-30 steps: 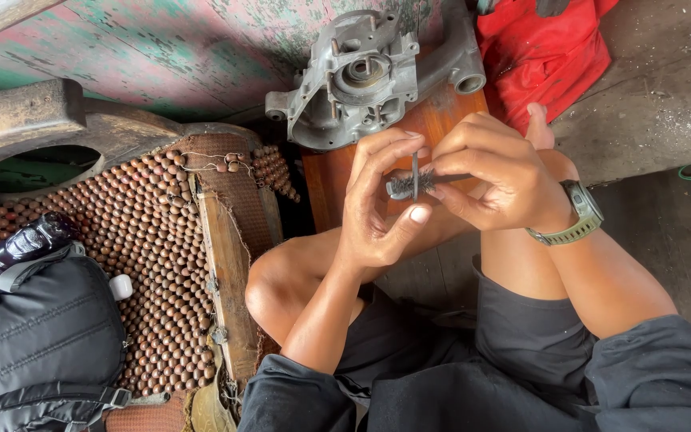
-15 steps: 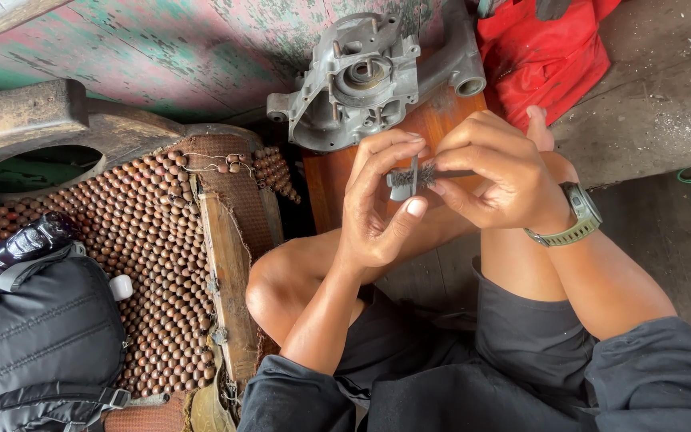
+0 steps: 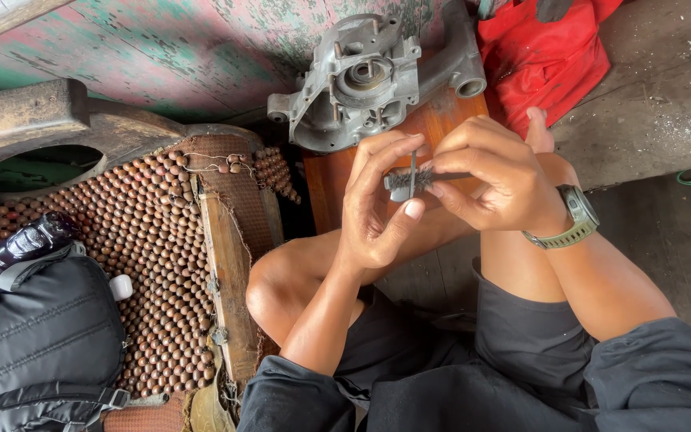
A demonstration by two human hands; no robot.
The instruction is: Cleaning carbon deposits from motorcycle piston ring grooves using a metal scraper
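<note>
Seated cross-legged, bare knees up; both forearms rest near the thighs, which steadies the fine work held between them at chest level. Left hand [image 3: 377, 208] is curled, thumb and fingertips pinching the near end of a small dark threaded shaft [image 3: 421, 178] that lies roughly level. Right hand [image 3: 497, 180], with a green wristwatch [image 3: 576, 220], pinches the other end from above; a thin flat washer-like ring [image 3: 413, 174] stands edge-on across the shaft between the two grips. Held close over the lap, probably so nothing small drops far. At the near left corner of a wooden bead seat mat [image 3: 161, 256] lies a black padded bag [image 3: 37, 336], a dark bottle with a blue label [image 3: 13, 248] tucked against it. Beyond the hands, a grey cast-metal engine casing [image 3: 361, 80] sits on a reddish wooden board [image 3: 433, 120], bearing bore facing up. Far right, a red cloth bag [image 3: 545, 56] on the grimy concrete floor [image 3: 657, 104]. Backdrop: a wall of peeling green and pink paint [image 3: 185, 48].
</note>
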